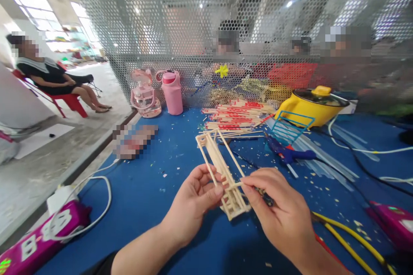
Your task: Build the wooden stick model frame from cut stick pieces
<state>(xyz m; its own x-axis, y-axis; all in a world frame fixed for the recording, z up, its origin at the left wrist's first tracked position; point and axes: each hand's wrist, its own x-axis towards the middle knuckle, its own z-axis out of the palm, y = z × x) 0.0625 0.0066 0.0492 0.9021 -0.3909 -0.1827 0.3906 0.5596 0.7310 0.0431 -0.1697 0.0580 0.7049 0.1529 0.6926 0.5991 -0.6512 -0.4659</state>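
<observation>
Above the blue table, a small frame of pale wooden sticks (215, 157) is held between my two hands. My left hand (193, 200) is closed on its left side near the lower end, thumb on top. My right hand (280, 210) pinches the end of a short wooden stick (235, 185) lying across the frame. Something dark and patterned (266, 197) shows beneath the right fingers; I cannot make out what it is. Beyond the frame lies a pile of wooden sticks (238, 114) with red paper bands. To the right is a blue glue gun (292, 154) by a teal wire rack (290, 126).
Clear glue sticks (322, 165) lie right of the glue gun. A yellow pot (309, 109), pink bottle (173, 94) and clear jug (146, 101) line a perforated metal screen (180, 21). Purple power strips (48, 236), cables and a yellow-handled tool (351, 240) flank the hands. People sit beyond.
</observation>
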